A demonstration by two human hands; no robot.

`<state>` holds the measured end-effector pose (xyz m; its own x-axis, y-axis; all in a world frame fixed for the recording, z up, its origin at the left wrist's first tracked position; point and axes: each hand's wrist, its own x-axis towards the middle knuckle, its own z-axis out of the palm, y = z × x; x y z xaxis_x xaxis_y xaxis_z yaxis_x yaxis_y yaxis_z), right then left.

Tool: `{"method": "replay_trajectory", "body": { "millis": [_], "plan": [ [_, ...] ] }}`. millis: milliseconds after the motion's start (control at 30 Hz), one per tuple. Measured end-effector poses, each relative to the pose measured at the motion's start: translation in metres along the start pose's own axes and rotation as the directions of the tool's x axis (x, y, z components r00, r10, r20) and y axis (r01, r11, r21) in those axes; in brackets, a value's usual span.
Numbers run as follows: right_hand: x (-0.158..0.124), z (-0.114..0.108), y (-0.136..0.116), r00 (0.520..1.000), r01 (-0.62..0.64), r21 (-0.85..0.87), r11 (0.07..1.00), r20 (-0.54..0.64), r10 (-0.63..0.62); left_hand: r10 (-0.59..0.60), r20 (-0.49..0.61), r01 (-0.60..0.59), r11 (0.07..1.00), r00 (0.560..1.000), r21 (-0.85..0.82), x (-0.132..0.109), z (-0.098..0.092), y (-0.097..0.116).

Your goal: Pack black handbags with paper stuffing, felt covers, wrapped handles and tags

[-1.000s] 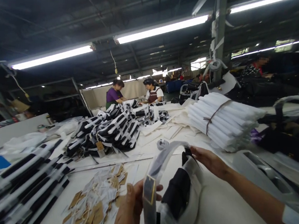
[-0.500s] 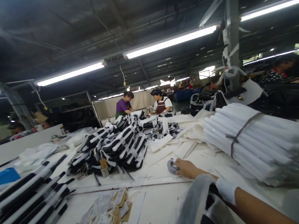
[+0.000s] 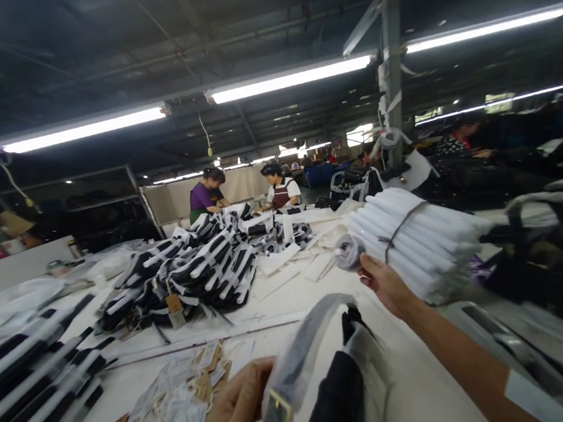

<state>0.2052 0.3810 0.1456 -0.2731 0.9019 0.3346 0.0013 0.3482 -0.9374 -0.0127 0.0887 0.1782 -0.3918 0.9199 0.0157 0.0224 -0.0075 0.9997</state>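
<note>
My right hand (image 3: 383, 283) is raised over the white table (image 3: 421, 414) with a roll of clear tape (image 3: 348, 252) gripped in its fingers. At the bottom edge my left hand (image 3: 235, 406) pinches the grey strap (image 3: 305, 348) of a black and white bag (image 3: 342, 399) wrapped in clear plastic. A small tag hangs from the strap just right of my left thumb. The bag lies between my two hands, directly in front of me.
A tied bundle of white folded pieces (image 3: 419, 242) sits behind my right hand. A heap of black and white bags (image 3: 195, 266) fills the middle, more lie at lower left (image 3: 18, 371). Paper tags (image 3: 176, 398) are scattered near my left hand. Two people (image 3: 243, 193) work at the far end.
My right hand reached forward from the bag to the tape roll on the table, took hold of it and lifted it. My left hand kept its hold on the strap.
</note>
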Motion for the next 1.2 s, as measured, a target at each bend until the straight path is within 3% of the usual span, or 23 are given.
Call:
{"method": "replay_trajectory", "body": {
  "millis": [67, 133, 200, 267, 333, 433, 500, 533, 600, 633, 733, 800, 967, 1133, 1200],
  "plan": [
    [-0.029, -0.022, -0.027, 0.994, 0.018, 0.176, 0.984, -0.109, 0.002, 0.087, -0.052, -0.085, 0.995, 0.995, 0.042, 0.01, -0.001, 0.007],
    [-0.059, -0.035, -0.05, 0.985, -0.02, 0.46, 0.888, -0.143, 0.096, 0.18, -0.053, -0.174, 0.98, 0.982, 0.099, 0.021, -0.002, 0.018],
    [-0.089, -0.037, -0.068, 0.967, -0.126, 0.726, 0.676, -0.061, 0.246, 0.275, -0.001, -0.271, 0.948, 0.962, 0.165, 0.03, -0.001, 0.034],
    [-0.114, -0.03, -0.082, 0.928, -0.266, 0.829, 0.491, 0.083, 0.362, 0.378, 0.108, -0.393, 0.888, 0.92, 0.239, 0.035, 0.004, 0.056],
    [-0.135, -0.017, -0.094, 0.887, -0.373, 0.842, 0.389, 0.201, 0.416, 0.441, 0.319, -0.531, 0.792, 0.839, 0.303, 0.035, 0.015, 0.082],
    [-0.154, 0.001, -0.111, 0.848, -0.48, 0.822, 0.307, 0.346, 0.401, 0.384, 0.677, -0.745, 0.547, 0.628, 0.381, 0.027, 0.04, 0.114],
    [-0.161, 0.008, -0.122, 0.857, -0.49, 0.812, 0.316, 0.383, 0.345, 0.342, 0.777, -0.841, 0.337, 0.528, 0.423, 0.019, 0.056, 0.125],
    [-0.164, 0.011, -0.127, 0.878, -0.463, 0.814, 0.351, 0.368, 0.306, 0.343, 0.786, -0.856, 0.253, 0.515, 0.45, 0.016, 0.064, 0.128],
    [-0.169, 0.015, -0.131, 0.941, -0.335, 0.813, 0.476, 0.265, 0.208, 0.382, 0.749, -0.84, 0.204, 0.541, 0.502, 0.012, 0.074, 0.129],
    [-0.173, 0.018, -0.131, 0.969, -0.246, 0.791, 0.561, 0.195, 0.15, 0.402, 0.715, -0.82, 0.256, 0.572, 0.513, 0.012, 0.077, 0.128],
    [-0.183, 0.03, -0.126, 0.999, -0.038, 0.58, 0.813, 0.047, 0.013, 0.397, 0.608, -0.709, 0.548, 0.688, 0.444, 0.017, 0.081, 0.123],
    [-0.189, 0.038, -0.123, 0.999, 0.004, 0.427, 0.904, 0.027, -0.017, 0.347, 0.587, -0.63, 0.673, 0.732, 0.388, 0.021, 0.082, 0.12],
    [-0.192, 0.047, -0.132, 0.997, 0.074, 0.364, 0.928, -0.024, -0.07, 0.235, 0.667, -0.546, 0.781, 0.707, 0.303, 0.018, 0.072, 0.121],
    [-0.196, 0.046, -0.121, 0.997, -0.067, 0.387, 0.92, 0.059, 0.048, 0.461, 0.385, -0.6, 0.577, 0.799, 0.554, 0.023, 0.028, 0.129],
    [-0.197, 0.053, -0.109, 0.984, -0.17, 0.427, 0.888, 0.114, 0.134, 0.354, 0.355, -0.501, 0.599, 0.865, 0.625, 0.03, 0.009, 0.125]
  ]
}}
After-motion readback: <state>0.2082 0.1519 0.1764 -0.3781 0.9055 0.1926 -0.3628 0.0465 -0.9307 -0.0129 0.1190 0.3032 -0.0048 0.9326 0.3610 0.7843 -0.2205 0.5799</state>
